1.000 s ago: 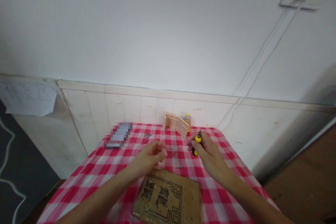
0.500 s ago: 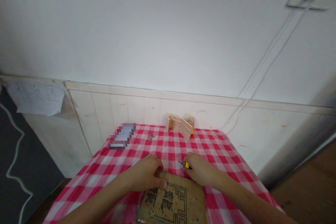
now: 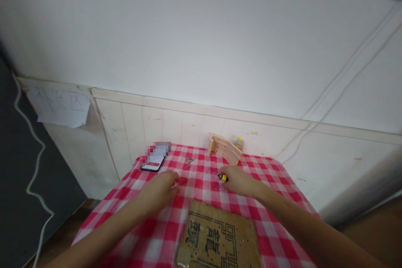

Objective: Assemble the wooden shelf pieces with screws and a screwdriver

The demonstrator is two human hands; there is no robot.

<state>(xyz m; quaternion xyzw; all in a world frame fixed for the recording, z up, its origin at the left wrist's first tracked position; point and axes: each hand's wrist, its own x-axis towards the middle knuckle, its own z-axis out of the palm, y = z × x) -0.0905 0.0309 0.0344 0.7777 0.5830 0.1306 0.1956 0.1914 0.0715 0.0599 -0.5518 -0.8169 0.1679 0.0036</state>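
Observation:
My left hand point(image 3: 161, 187) hovers over the checked cloth, thumb and index finger apart. A thin screw point(image 3: 184, 181) lies just beyond its fingertips. In my right hand point(image 3: 240, 181) is a small yellow-and-black screwdriver point(image 3: 223, 177), its metal tip pointing left. Below that tip a small thin item point(image 3: 219, 186) shows on the cloth, too small to make out. Nearest to me lies a flat brown cardboard piece point(image 3: 216, 236) with dark printed characters, and neither hand touches it. Several more screws point(image 3: 189, 160) sit farther back.
A light wooden part point(image 3: 225, 150) with a curved end stands at the back, beside a clear container with a yellow lid point(image 3: 239, 140). A phone point(image 3: 153, 164) lies at the back left. The table, under a red-and-white cloth point(image 3: 276, 176), meets a panelled wall point(image 3: 194, 127).
My left hand has left the cardboard's far edge and moved forward and left, near the screw. The right hand still holds the screwdriver, slightly farther forward. My view has turned a little left.

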